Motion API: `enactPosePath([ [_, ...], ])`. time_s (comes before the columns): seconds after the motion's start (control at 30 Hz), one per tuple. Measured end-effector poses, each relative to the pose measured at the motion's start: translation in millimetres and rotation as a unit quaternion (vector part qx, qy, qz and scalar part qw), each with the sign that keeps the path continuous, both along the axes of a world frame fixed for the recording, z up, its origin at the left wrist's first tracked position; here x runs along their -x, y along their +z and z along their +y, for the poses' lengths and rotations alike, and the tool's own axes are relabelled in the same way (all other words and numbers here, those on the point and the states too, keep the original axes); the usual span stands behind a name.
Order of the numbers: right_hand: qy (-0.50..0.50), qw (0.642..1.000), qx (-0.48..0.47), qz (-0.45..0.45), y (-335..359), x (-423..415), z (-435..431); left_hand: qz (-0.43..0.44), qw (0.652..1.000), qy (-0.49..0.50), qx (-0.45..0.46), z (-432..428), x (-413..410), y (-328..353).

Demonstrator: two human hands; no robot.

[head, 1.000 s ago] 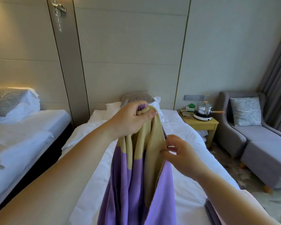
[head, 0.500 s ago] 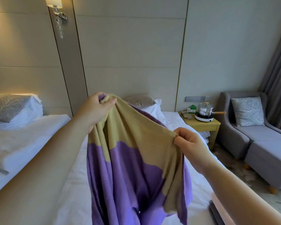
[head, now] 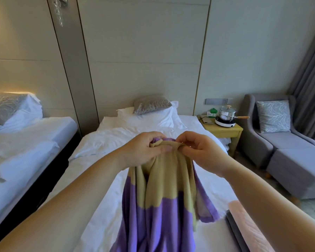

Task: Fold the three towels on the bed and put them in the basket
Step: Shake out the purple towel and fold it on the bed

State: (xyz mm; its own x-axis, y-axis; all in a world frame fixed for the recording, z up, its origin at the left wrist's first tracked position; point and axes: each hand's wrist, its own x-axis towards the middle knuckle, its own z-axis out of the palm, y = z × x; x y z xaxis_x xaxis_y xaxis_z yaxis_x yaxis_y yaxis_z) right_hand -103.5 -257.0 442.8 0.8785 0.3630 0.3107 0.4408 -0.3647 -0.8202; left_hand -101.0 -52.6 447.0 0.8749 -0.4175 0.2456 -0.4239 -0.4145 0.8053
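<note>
Together, the left hand (head: 141,150) and right hand (head: 200,152) pinched the top edge of the purple-and-tan towel (head: 164,188), side by side above the bed (head: 102,142).

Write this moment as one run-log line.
phase: folding | left hand: grips purple-tan towel top edge | right hand: pinches same edge | towel hangs above bed

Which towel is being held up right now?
The purple-and-tan towel, pinched at its top edge by the left hand and right hand; the pink towel and dark grey towel lie on the bed.
</note>
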Motion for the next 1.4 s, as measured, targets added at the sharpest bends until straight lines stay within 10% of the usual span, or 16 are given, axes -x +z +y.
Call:
enactPosePath([
  [0.63,-0.061,0.994,0.087,0.017,-58,5,-42,-0.173,0.968,0.178,0.027,44,-13,39],
  [0.93,0.012,0.999,-0.013,0.043,-18,4,-41,-0.047,0.960,0.269,-0.052,94,-29,-24],
  [1.2,0.100,0.986,0.135,-0.003,-18,0,-2,0.144,0.989,-0.041,-0.014,17,1,-53],
  [1.4,0.100,0.985,0.126,0.064,-24,-5,-10,0.131,0.991,-0.024,-0.001,2,0,-59],
])
